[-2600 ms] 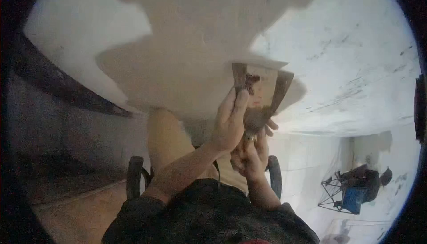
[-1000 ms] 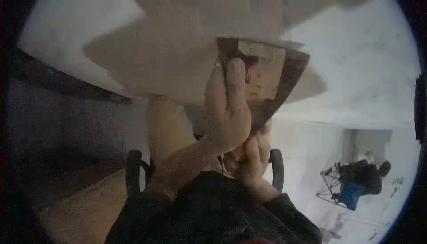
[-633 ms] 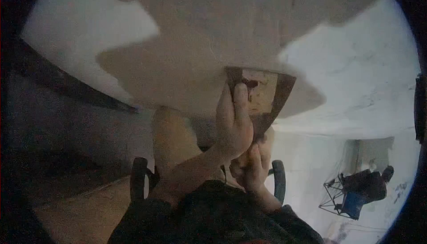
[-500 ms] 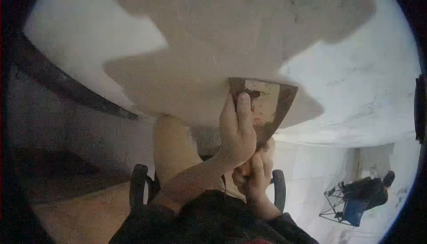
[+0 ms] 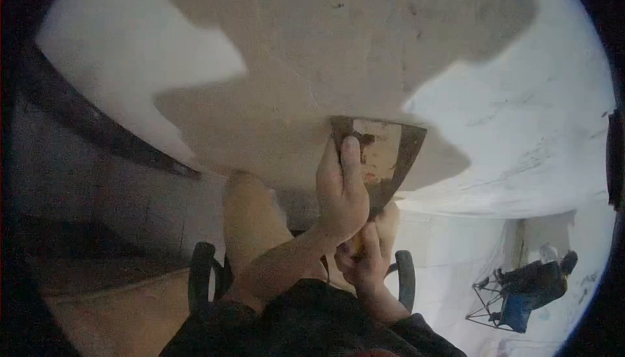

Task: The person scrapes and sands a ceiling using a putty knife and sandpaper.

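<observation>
Since the wide scraper (image 5: 385,152) meets the bare tan patch (image 5: 312,57) with its top edge, just right of the frame's centre, pressure looks best kept even across the whole blade. The left hand (image 5: 342,191) lays straight fingers, pressed together, on the blade's left half; its thumb is hidden. The right hand (image 5: 368,262), at 6 o'clock from it, is closed around the handle. A low blade angle should, I judge, work toward the white coating (image 5: 521,116) at 3 o'clock without gouging. Another person (image 5: 537,282) is well apart at 4 o'clock.
</observation>
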The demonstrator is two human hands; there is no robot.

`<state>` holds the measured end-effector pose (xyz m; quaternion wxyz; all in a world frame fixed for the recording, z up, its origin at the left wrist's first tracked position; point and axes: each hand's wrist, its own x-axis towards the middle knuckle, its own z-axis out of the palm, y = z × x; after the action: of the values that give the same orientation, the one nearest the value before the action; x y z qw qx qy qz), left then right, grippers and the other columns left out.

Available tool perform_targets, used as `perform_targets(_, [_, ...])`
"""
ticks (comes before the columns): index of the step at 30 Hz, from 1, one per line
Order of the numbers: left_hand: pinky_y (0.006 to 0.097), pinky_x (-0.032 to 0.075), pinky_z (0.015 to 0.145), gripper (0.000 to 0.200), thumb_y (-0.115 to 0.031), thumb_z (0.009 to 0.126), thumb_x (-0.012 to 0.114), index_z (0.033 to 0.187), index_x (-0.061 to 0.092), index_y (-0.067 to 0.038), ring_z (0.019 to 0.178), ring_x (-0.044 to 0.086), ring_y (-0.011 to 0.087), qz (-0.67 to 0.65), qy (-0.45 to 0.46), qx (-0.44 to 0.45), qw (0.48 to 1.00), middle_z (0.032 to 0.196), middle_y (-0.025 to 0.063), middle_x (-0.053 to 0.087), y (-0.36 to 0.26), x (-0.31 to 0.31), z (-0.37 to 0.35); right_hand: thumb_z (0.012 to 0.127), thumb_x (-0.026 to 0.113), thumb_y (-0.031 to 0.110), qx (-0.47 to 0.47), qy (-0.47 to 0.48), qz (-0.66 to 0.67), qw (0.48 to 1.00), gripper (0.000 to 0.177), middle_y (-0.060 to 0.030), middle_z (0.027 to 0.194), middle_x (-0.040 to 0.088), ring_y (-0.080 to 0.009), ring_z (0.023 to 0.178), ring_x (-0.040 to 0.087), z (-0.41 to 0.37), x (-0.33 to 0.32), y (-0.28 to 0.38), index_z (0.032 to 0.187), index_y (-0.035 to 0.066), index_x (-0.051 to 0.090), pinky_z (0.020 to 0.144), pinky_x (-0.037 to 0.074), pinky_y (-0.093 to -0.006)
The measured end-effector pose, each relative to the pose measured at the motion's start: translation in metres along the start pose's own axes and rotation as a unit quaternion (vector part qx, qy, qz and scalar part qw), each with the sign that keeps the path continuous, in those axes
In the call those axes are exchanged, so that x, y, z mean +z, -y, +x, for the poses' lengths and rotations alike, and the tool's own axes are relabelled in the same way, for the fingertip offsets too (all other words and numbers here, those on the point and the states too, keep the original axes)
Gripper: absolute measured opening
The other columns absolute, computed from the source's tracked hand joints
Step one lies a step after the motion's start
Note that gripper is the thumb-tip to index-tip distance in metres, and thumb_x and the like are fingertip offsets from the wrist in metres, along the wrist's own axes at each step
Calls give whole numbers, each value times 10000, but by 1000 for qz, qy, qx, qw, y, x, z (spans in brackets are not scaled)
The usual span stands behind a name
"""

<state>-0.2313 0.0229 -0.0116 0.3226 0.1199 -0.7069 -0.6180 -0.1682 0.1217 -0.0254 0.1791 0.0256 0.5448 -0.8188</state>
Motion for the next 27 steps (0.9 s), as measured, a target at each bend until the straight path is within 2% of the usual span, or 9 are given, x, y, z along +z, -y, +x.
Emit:
perform_targets(1, [445,440,828,438,54,877,446,1308,374,75,922,519,404,117,-32,127,984,1125,278,468,12,1,-4,956,440,269,17,-13,2,1000,294,-22,614,460,-96,467,398,-1,2,3,837,9,504,424,351,-237])
perform_targets(3, [432,436,787,397,31,878,435,1269,375,68,887,515,379,183,-52,201,961,1080,260,467,21,2,-10,940,458,260,-336,-26,-394,855,285,-26,636,490,-93,526,424,18,-20,-20,877,-11,518,534,410,-274])
perform_targets(9, [295,417,526,334,-281,997,346,948,465,27,630,501,155,-120,-2,-33,992,718,103,505,3,10,19,954,426,284,-171,-22,-305,937,299,-39,647,500,-86,510,417,25,-6,-13,859,10,500,490,378,-228])
perform_targets(13, [331,445,693,372,-289,998,331,1070,476,46,759,529,187,-132,75,-114,982,856,152,550,1,5,22,965,408,275,35,-19,-21,999,301,-41,637,503,-89,495,422,20,0,10,803,30,472,489,373,-207])
perform_targets(15, [369,446,701,345,-261,990,363,1103,460,51,773,538,229,24,-4,31,999,883,191,551,18,14,11,957,415,278,-71,-5,-103,992,281,-46,657,510,-89,472,435,25,-22,-16,889,13,479,465,366,-210])
perform_targets(17, [400,446,720,339,-236,984,381,1135,447,59,815,550,269,-160,36,-138,977,919,230,553,1,14,17,944,419,288,-83,-21,-67,994,305,-68,699,523,-95,408,463,32,-22,-22,1024,-5,453,341,338,-218])
perform_targets(21, [410,431,751,360,-251,986,368,1120,462,69,829,536,307,173,-54,123,976,919,241,548,26,15,12,960,430,267,-51,23,-36,998,293,2,622,468,-68,499,413,31,-11,-9,948,-14,511,486,352,-190])
perform_targets(24, [306,438,587,380,-305,993,367,1014,462,63,731,528,171,-119,22,-67,990,822,147,525,22,14,7,951,450,249,-1,6,4,1000,279,12,639,473,-64,492,406,21,-17,-22,993,-22,503,448,340,-196])
perform_targets(27, [309,458,675,369,-300,991,381,1050,458,57,778,541,183,-25,107,-68,992,859,148,528,58,8,-24,946,475,240,-4,-21,-131,991,297,-11,711,506,-65,548,446,12,-59,-62,1086,-21,497,470,365,-208])
